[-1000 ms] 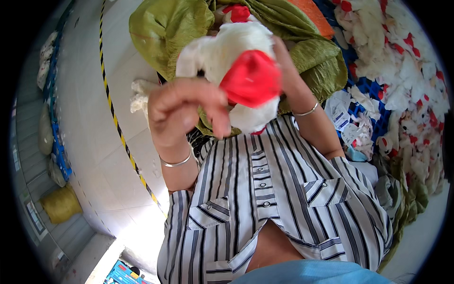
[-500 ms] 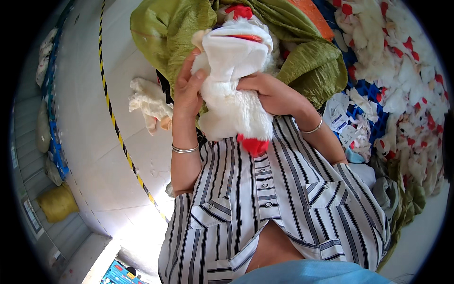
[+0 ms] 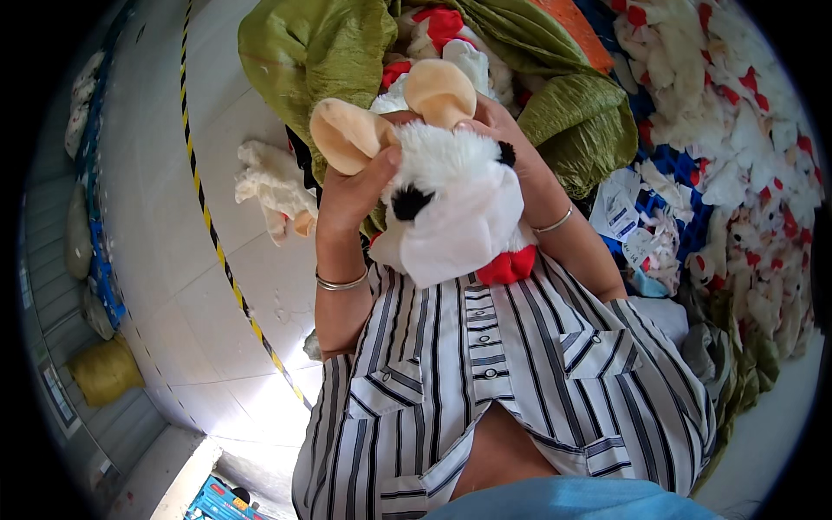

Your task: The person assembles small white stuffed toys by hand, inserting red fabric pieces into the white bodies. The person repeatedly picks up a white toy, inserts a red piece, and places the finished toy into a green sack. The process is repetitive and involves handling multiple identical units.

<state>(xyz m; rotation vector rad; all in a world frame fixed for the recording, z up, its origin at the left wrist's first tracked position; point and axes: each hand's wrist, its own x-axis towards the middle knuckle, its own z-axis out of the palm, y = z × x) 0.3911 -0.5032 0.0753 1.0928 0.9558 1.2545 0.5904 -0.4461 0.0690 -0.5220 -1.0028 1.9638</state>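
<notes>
Between my hands is a limp white plush toy skin [image 3: 455, 160] with beige ears, black eye patches, a smooth white muzzle and a red part at its lower end. My left hand [image 3: 360, 186] is closed on its head beside the left ear, thumb on top. On the other side my right hand [image 3: 490, 121] grips the head next to the other ear, its fingers partly hidden behind the toy. The toy's face is turned up toward me. Just beyond it, an olive-green sack [image 3: 325, 65] stands open with more white and red plush pieces [image 3: 442, 30] inside.
A heap of white and red plush skins [image 3: 737, 130] covers the right side. Paper labels [image 3: 617, 208] lie by a blue crate [image 3: 672, 169]. One loose plush skin [image 3: 269, 186] is left of the sack. Black-and-yellow tape [image 3: 208, 217] runs along the floor; a yellow bundle [image 3: 106, 370] sits far left.
The plush toy has been turned around, so its ears and eye patches now show instead of the open muzzle underside. Both hands have shifted their grip to beside the ears.
</notes>
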